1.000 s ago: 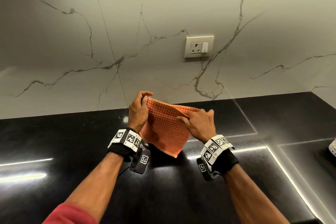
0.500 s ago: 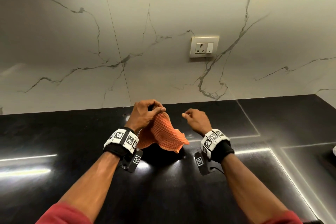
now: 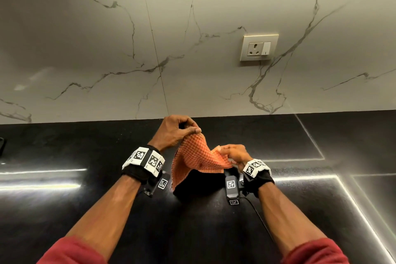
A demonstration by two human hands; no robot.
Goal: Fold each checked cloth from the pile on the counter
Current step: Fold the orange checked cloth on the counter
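Observation:
An orange checked cloth [image 3: 196, 159] hangs in the air above the black counter [image 3: 85, 199], folded over on itself. My left hand [image 3: 176, 129] pinches its top corner between thumb and fingers, held highest. Lower and to the right, my right hand [image 3: 234, 153] pinches a lower corner of the same cloth. The cloth sags between the two hands and its lowest edge hangs close to the counter. No pile of cloths shows in this view.
A marble-patterned wall [image 3: 192, 38] rises behind the counter, with a power socket [image 3: 258, 47] to the right. Both wrists carry black bands with marker tags. A dark object [image 3: 1, 146] sits at the far left edge.
One second ago both hands held the cloth spread out. Then the right hand let go while the left bunched the corners. Now the right hand has taken hold of a lower corner.

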